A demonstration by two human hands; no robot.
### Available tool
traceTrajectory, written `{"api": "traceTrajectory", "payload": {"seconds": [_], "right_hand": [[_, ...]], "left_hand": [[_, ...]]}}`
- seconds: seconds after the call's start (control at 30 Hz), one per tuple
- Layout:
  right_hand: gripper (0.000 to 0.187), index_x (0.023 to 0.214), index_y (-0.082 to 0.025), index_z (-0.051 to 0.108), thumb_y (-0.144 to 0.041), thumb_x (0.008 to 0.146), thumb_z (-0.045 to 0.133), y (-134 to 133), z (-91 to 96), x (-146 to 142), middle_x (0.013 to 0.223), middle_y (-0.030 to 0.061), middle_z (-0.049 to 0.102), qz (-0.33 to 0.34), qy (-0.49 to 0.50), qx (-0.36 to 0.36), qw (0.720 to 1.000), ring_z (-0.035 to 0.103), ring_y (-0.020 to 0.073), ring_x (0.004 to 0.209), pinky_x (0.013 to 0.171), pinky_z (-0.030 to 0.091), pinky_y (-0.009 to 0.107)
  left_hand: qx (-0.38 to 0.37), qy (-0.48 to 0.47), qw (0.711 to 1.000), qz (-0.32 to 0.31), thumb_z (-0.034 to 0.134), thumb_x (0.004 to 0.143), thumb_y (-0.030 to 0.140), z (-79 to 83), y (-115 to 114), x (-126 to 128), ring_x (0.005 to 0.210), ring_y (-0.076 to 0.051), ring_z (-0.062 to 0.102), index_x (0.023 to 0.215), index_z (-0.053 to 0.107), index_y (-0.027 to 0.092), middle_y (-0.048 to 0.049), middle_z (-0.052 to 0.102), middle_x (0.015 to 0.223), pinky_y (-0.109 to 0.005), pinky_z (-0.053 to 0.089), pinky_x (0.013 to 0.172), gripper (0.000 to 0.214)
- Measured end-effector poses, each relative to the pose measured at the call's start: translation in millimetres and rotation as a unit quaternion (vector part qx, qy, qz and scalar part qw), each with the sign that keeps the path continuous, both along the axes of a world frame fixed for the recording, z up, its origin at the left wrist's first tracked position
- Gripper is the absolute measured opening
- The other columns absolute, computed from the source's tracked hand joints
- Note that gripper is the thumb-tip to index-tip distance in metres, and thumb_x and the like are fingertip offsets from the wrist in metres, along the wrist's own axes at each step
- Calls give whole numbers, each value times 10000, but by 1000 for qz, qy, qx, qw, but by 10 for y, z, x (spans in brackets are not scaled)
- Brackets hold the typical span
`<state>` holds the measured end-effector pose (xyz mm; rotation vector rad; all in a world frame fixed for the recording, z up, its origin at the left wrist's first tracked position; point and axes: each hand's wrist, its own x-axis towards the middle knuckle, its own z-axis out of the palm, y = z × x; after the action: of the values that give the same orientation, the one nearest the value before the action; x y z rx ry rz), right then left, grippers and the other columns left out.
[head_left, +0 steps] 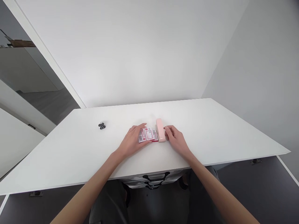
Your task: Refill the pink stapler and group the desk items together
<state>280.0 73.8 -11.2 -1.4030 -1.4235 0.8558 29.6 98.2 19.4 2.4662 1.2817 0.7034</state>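
Observation:
A small stack of white cards with red print (148, 135) lies on the white table (210, 130). My left hand (132, 140) rests on its left side, fingers curled over the cards and holding them down. A pale pink stapler (160, 130) stands right beside the cards on their right edge. My right hand (174, 137) grips the stapler's right side with bent fingers.
A small black binder clip (102, 126) lies alone at the table's left. Under the front edge sits a drawer unit with black handles (156, 179). White walls close in behind and to the right of the table.

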Motion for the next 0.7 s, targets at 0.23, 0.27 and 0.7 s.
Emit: {"api": "traceTrajectory", "payload": {"seconds": [0.23, 0.27, 0.7], "right_hand": [[485, 1026, -251, 640, -676, 1007, 407, 15, 10, 0, 880, 29, 700, -1, 1, 1, 1000, 618, 209, 765, 719, 469, 330], [482, 1028, -251, 640, -672, 1008, 407, 14, 13, 0, 896, 34, 708, -1, 1, 1, 1000, 627, 212, 783, 728, 471, 331], [473, 1047, -245, 646, -650, 1013, 404, 28, -1, 15, 932, 46, 729, 1, 1, 7, 1000, 659, 227, 831, 762, 482, 349]], "left_hand": [[-31, 38, 998, -43, 740, 873, 581, 105, 128, 177, 1288, -348, 539, 1515, 408, 275, -104, 622, 1406, -516, 465, 1064, 785], [-27, 37, 998, -48, 746, 865, 593, 110, 129, 177, 1289, -350, 543, 1508, 417, 280, -106, 607, 1426, -521, 461, 1071, 787], [16, -35, 995, -94, 833, 781, 581, 107, 175, 433, 1388, -361, 489, 1559, 317, 348, -133, 379, 1580, -534, 469, 1113, 963]]}}
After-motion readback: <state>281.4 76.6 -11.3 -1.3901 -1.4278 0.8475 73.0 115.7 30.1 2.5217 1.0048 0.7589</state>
